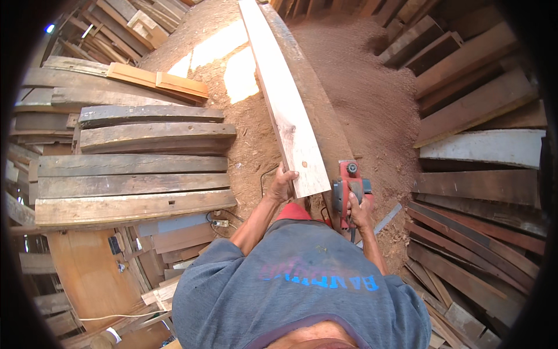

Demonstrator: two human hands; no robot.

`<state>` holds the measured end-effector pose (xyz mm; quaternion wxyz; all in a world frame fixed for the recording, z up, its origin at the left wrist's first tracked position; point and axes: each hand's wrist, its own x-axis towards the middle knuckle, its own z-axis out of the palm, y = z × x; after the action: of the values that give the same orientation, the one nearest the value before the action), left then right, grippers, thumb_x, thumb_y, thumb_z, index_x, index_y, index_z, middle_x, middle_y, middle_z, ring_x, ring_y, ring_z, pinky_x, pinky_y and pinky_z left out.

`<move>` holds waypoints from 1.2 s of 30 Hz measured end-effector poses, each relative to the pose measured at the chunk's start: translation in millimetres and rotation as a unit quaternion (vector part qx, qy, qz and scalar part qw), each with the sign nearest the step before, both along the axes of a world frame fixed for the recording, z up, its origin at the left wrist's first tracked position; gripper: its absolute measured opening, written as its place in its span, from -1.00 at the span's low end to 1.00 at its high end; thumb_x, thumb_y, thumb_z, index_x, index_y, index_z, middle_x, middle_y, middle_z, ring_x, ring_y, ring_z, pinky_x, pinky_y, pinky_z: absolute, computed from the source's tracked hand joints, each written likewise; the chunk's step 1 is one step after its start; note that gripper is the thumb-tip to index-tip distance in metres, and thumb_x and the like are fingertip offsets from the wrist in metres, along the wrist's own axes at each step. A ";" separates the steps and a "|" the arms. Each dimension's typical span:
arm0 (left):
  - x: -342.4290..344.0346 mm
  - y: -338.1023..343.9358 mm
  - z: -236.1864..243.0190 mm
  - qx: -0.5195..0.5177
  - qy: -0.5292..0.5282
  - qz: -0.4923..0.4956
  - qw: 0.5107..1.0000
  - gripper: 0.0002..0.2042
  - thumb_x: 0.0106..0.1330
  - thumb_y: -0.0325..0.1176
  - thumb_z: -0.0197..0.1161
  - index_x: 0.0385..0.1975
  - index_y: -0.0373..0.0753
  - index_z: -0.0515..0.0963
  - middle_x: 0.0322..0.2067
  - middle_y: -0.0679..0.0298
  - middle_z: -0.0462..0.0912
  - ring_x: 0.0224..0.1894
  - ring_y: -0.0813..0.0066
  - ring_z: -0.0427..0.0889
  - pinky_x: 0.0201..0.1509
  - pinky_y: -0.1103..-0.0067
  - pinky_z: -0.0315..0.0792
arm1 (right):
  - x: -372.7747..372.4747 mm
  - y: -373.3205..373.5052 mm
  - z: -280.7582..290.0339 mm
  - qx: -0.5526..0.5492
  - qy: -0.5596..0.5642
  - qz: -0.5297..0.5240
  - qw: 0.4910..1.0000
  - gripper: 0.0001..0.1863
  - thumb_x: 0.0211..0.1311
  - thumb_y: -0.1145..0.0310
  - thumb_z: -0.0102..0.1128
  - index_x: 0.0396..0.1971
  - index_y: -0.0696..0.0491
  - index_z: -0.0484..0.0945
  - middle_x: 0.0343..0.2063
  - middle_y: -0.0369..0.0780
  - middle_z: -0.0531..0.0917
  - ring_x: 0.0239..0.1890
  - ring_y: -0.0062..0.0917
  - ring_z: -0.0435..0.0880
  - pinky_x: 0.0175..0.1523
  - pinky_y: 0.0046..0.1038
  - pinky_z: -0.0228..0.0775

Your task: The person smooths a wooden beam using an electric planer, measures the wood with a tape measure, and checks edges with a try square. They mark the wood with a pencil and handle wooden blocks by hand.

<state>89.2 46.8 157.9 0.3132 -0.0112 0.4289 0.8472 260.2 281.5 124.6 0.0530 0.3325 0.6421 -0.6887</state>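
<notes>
A long pale plank with a smooth light face and a small knot lies lengthwise in front of me. At its near left edge, my left hand is closed, with the thumb over the top face and the fingers down the side. To the right of the plank's near end, my right hand is wrapped round the handle of a red and grey electric planer. The planer sits beside the plank, over a darker, dusty board that runs under and alongside it. The planer's underside is hidden.
Stacked old boards rise close on the left, with orange-brown boards behind. More timber crowds the right. Sawdust covers the floor. A power socket with cables lies near my left forearm; a flat metal strip is right of the planer.
</notes>
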 end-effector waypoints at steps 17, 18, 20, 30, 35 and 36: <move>-28.6 13.3 199.1 0.232 0.086 0.087 0.965 -0.36 0.56 0.12 -0.14 0.39 -0.29 0.28 0.17 0.04 0.56 0.30 0.23 0.49 0.40 0.20 0.38 | 9.3 1.1 -19.9 0.005 0.037 -0.018 0.999 -0.50 0.36 -0.10 0.19 -0.18 0.12 0.54 -0.51 -0.31 0.57 -0.53 -0.63 0.58 -0.43 -0.50 0.41; -31.5 19.3 215.4 0.311 0.084 0.098 0.942 -0.33 0.52 0.19 -0.12 0.41 -0.21 0.26 0.21 0.01 0.52 0.32 0.20 0.48 0.40 0.13 0.37 | 11.0 0.7 -19.9 0.059 0.044 -0.026 0.997 -0.47 0.36 -0.09 0.19 -0.09 0.15 0.52 -0.40 -0.22 0.59 -0.40 -0.53 0.60 -0.30 -0.44 0.43; -38.5 46.5 234.8 0.373 0.110 0.063 0.919 -0.27 0.43 0.31 -0.07 0.43 -0.08 0.25 0.27 0.00 0.46 0.34 0.15 0.46 0.39 0.03 0.36 | 29.1 15.1 -24.1 0.173 0.050 -0.049 0.983 -0.41 0.36 -0.06 0.18 0.07 0.19 0.48 -0.19 -0.05 0.63 -0.15 -0.33 0.65 -0.05 -0.31 0.46; -50.4 84.0 256.1 0.386 0.015 0.066 0.920 -0.22 0.18 0.36 0.23 0.31 -0.01 0.39 0.14 0.12 0.52 0.23 0.14 0.52 0.27 0.01 0.45 | 213.4 58.3 -63.5 0.369 -0.367 0.208 0.828 -0.28 0.27 -0.04 0.19 0.25 0.22 0.41 0.16 0.17 0.54 0.25 0.05 0.50 0.35 -0.08 0.29; -49.6 77.2 261.0 0.385 0.016 0.072 0.920 -0.24 0.20 0.35 0.20 0.30 -0.02 0.39 0.15 0.13 0.52 0.24 0.15 0.51 0.27 0.02 0.44 | 237.0 43.6 -97.5 0.331 -0.386 0.194 0.839 -0.23 0.25 -0.04 0.21 0.28 0.24 0.36 0.16 0.18 0.54 0.27 0.03 0.49 0.36 -0.08 0.29; -50.4 77.2 262.2 0.388 0.020 0.069 0.919 -0.25 0.21 0.34 0.19 0.30 -0.02 0.39 0.15 0.13 0.52 0.24 0.15 0.51 0.27 0.03 0.44 | 237.5 42.2 -101.7 0.326 -0.385 0.189 0.843 -0.22 0.24 -0.04 0.21 0.28 0.25 0.35 0.16 0.18 0.54 0.27 0.02 0.49 0.36 -0.08 0.29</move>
<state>38.8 124.0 420.1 0.2249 0.0981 0.0709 0.9668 497.8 323.8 23.0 0.3131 0.4410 0.8082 -0.2330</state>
